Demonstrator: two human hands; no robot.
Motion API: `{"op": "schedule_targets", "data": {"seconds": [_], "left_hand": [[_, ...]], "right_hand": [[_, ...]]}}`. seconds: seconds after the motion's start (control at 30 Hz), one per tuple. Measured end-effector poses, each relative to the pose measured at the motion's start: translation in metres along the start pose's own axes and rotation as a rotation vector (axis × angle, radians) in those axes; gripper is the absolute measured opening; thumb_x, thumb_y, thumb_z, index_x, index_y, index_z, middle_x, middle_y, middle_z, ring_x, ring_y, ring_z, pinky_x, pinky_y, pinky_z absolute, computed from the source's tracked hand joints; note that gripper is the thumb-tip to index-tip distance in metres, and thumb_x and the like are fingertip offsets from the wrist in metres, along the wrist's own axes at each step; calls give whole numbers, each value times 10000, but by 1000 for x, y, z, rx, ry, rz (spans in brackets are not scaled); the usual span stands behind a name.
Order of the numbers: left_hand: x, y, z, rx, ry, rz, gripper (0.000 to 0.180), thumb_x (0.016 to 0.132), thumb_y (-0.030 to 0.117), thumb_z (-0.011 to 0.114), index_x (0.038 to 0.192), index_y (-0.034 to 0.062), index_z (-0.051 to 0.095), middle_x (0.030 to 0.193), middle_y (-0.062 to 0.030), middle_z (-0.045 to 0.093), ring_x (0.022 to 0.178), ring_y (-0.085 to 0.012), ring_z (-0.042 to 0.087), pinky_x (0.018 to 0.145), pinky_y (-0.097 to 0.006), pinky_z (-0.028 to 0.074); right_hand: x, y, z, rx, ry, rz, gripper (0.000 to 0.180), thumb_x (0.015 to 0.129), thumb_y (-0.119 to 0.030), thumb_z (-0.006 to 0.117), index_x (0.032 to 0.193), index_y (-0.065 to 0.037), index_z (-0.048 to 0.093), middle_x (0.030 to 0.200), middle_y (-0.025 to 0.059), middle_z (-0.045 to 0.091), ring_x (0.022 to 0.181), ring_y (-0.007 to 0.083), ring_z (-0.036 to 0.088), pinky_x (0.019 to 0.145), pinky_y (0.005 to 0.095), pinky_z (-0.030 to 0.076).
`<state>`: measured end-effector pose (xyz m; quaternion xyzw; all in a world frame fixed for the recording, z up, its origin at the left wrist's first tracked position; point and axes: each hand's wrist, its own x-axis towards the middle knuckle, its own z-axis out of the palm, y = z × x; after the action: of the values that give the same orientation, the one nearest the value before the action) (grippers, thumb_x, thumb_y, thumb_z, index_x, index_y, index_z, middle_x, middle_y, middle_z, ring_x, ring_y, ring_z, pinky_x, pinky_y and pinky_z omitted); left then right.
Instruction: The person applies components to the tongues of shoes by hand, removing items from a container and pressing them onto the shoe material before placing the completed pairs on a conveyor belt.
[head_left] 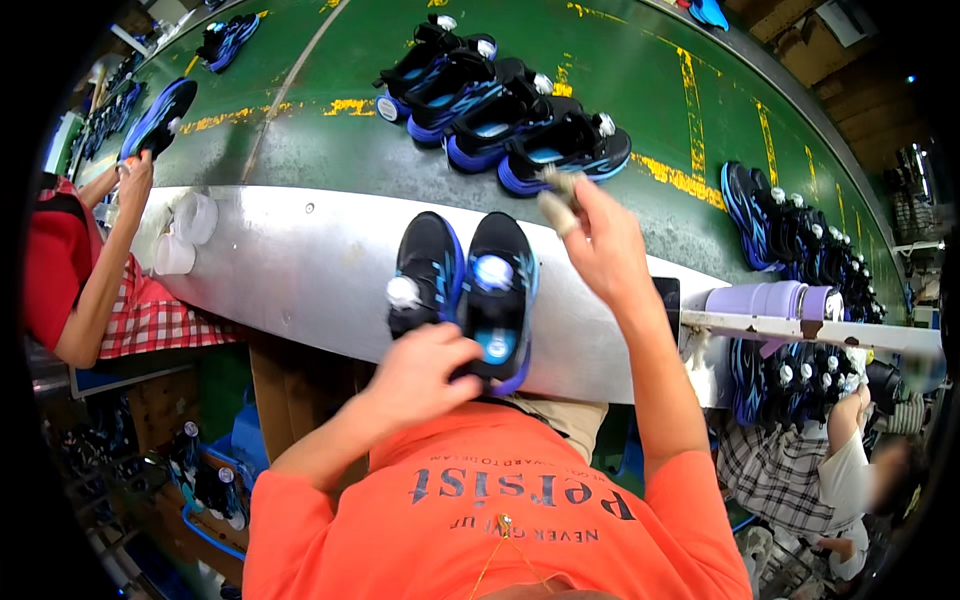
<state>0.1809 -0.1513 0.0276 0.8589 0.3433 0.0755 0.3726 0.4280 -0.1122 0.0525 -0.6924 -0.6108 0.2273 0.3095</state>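
Two black sneakers with blue-purple soles stand side by side on the metal ledge before me, toes pointing away: a left shoe (428, 255) and a right shoe (497, 240). A crumpled white wad sits on the left one; a round blue-white patch shows on the right one's tongue. My left hand (425, 368), slightly blurred, is curled at the heels, covering the left shoe's back, with thumb and finger at the right shoe's heel. My right hand (605, 240) is raised to the right of the pair, fingers apart, pale covers on its fingertips.
A row of several similar sneakers (510, 125) stands on the green bench (340, 60) beyond the ledge. More shoes (790, 225) line its right side. A purple bottle (755, 300) lies by a white bar (840, 332). Left, a co-worker's hands (135, 180) hold a shoe near white rolls (185, 230).
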Motion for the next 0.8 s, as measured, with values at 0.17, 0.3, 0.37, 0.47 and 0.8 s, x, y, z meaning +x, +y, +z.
{"op": "schedule_targets", "data": {"seconds": [0.17,0.3,0.37,0.47,0.8], "left_hand": [[24,-49,-86,-4,443,-169,270,757,232,747,775,-6,621,672,-137,556,605,-289,556,563,-372,437],[83,-156,-134,342,645,-78,286,774,264,720,774,5,599,682,-149,544,641,-316,562,583,-398,437],[111,-219,-164,418,656,-108,261,795,268,690,911,39,651,786,-155,606,730,-333,593,664,-403,480],[184,-239,-185,723,831,0,186,804,128,580,958,90,677,899,-143,636,870,-345,592,769,-441,493],[301,-144,-102,709,124,-388,284,747,212,593,954,41,688,969,-174,689,941,-330,659,878,-441,451]], "right_hand": [[91,28,64,-497,121,-102,534,812,-560,613,1152,-148,623,834,216,621,802,377,620,664,454,498],[115,63,95,-574,195,-157,441,802,-537,638,1051,-173,662,810,220,623,774,378,623,684,451,507],[117,83,83,-604,222,-256,346,797,-473,660,976,-176,668,722,154,581,706,341,603,606,435,481],[118,148,20,-574,258,-302,281,771,-400,702,910,-160,657,701,120,541,676,336,575,586,442,466],[32,105,-28,-272,-20,-107,122,797,-249,688,877,-157,699,778,119,600,778,304,574,695,408,474]]}}
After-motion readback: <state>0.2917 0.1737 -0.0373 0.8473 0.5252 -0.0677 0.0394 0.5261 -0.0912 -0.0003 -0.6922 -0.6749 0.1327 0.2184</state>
